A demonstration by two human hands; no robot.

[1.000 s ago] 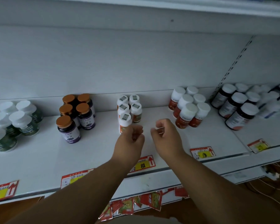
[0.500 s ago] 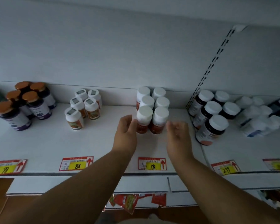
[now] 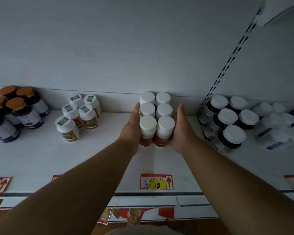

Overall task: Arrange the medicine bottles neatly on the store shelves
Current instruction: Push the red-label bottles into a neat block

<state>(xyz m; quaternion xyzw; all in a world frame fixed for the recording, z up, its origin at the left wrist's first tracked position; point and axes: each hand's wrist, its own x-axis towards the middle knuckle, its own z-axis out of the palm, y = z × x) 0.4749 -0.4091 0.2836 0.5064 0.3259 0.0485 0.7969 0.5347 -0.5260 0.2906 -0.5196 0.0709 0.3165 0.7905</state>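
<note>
Six white-capped bottles with red-orange labels [image 3: 156, 119] are standing upright on the white shelf [image 3: 41, 158], packed in two columns of three, the rear pair sitting against the back panel. Label print is too small to read.

Left hand [image 3: 131, 128] is lying flat against the left side of the block, fingers straight, touching the bottles. Right hand [image 3: 181, 129] is mirroring it on the right side, fingers straight, palm against the bottles. Neither hand is curling round any bottle; both are pressing inward with flat palms.

Directly in front of the block, a red price tag [image 3: 156, 181] is sitting at the shelf edge: yellow patch reading "198", red arrow pointing up; the smaller writing is illegible.

Left of the block, well apart: five white bottles with square stickers on their caps [image 3: 78, 116], orange-and-green labels, text unreadable. Farther left: dark bottles with copper-coloured caps [image 3: 17, 112], purple-and-white labels.

Right, past the slotted upright [image 3: 227, 65]: dark bottles with white caps [image 3: 227, 122], leaning in this view. Beyond them, blurred white bottles [image 3: 278, 122].
</note>
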